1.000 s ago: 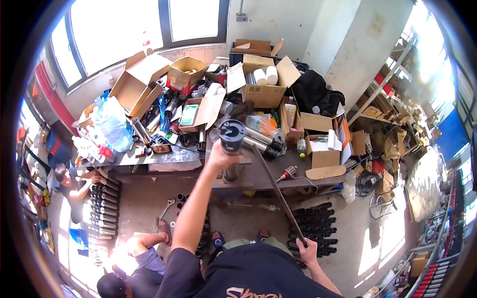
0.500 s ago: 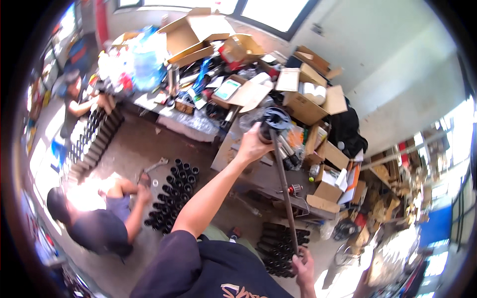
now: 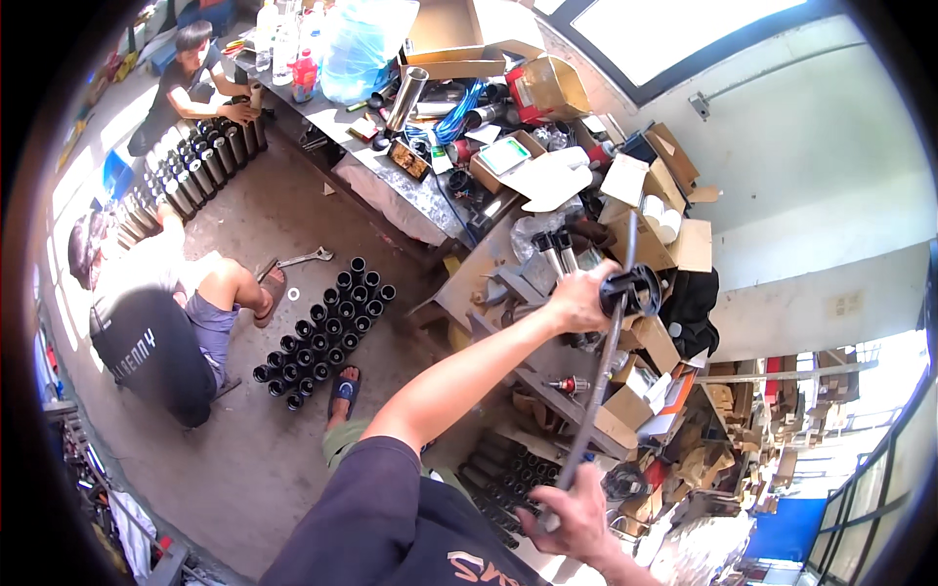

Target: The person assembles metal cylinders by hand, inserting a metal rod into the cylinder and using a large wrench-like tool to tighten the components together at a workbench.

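Note:
My left hand (image 3: 583, 300) grips a black cylindrical part with an open ringed end (image 3: 642, 290), held out over the workbench. A long dark metal rod (image 3: 598, 398) runs across or through this part, its upper end standing out above it; I cannot tell which. Around the rod's lower end my right hand (image 3: 578, 513) is closed, with some fingers partly lifted off it. On the bench beside my left hand lie several shiny metal tubes (image 3: 554, 256) and a metal bar. A red and silver fitting (image 3: 568, 385) sits at the bench edge below the rod.
Black tubes (image 3: 322, 337) stand in rows on the floor, with a wrench (image 3: 306, 258) beside them. One person (image 3: 156, 322) squats at left; another (image 3: 200, 93) handles tubes farther back. Open cardboard boxes (image 3: 674, 244) crowd the bench. More dark tubes (image 3: 503, 469) are stacked below it.
The view has swung, so the bench and people sit differently in it. Both hands still have the black part and rod; the rod now tilts the other way, and my right hand's fingers have loosened somewhat.

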### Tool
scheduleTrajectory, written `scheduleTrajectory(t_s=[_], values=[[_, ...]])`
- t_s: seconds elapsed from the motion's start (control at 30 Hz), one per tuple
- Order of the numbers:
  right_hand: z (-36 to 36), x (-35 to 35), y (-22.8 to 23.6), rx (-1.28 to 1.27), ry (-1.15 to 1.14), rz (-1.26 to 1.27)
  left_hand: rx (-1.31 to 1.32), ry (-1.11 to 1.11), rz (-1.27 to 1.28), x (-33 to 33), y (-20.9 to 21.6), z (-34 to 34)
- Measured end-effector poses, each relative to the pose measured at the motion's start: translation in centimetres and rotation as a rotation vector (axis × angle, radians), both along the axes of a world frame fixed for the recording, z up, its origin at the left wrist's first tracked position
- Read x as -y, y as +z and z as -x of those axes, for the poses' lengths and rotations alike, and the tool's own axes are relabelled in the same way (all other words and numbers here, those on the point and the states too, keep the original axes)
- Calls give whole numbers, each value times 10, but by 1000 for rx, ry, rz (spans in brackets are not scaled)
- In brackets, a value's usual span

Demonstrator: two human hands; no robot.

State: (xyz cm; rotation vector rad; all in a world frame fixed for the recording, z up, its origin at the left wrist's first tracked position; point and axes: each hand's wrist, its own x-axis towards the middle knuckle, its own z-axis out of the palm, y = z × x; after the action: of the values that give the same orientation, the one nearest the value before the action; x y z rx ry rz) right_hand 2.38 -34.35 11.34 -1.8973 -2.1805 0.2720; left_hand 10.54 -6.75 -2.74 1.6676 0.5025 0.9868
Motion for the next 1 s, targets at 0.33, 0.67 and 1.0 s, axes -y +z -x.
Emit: scheduleTrajectory(t_s=[0.33,0.67,1.0], values=[[-26,-394,0,447,305,-351,63,28,-88,15,-2,13],[-412,-24,-154,-1964,-1056,-912,-92,31,-273,-10,-14,-3],[40,-203,-21,115,287,-355,-58,115,4,26,-2,-9]])
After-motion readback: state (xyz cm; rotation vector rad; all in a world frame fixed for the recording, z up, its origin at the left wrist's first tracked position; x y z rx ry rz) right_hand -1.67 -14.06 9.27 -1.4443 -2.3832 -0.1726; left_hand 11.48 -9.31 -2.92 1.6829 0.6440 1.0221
